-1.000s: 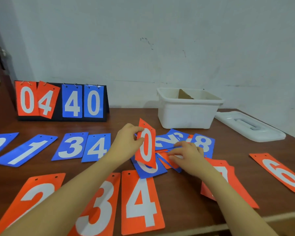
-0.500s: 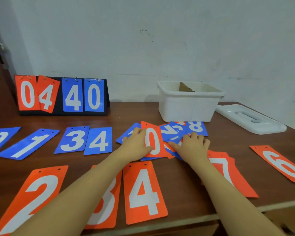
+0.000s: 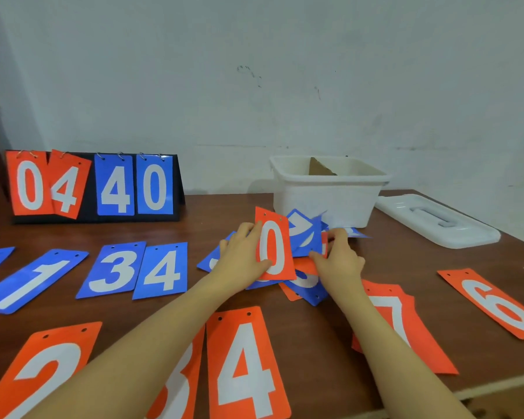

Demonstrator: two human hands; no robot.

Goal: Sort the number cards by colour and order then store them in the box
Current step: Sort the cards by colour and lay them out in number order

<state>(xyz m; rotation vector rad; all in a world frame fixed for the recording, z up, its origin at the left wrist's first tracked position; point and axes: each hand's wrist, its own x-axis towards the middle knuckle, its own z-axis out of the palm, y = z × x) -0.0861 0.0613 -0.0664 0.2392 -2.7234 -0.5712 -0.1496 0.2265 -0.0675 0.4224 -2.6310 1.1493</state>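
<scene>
Wooden table (image 3: 330, 334): left hand (image 3: 242, 258) pinches orange 0 card (image 3: 274, 246); right hand (image 3: 339, 261) grips mixed cards (image 3: 306, 234) beside box (image 3: 324, 195).

Number cards spread on the table, white box open behind them.
An orange 0 card (image 3: 274, 246) stands tilted over a mixed blue-and-orange pile (image 3: 306, 282). Blue 1 (image 3: 34, 279), 3 (image 3: 112, 272), 4 (image 3: 162, 272) lie in a row; orange 2 (image 3: 47, 370), 4 (image 3: 245, 364), 7 (image 3: 406, 322), 6 (image 3: 496, 303) lie nearer. The box (image 3: 327, 192) stands just behind the pile.

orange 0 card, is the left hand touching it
Touching. The head view shows the left hand gripping the orange 0 card, thumb across its face.
</scene>
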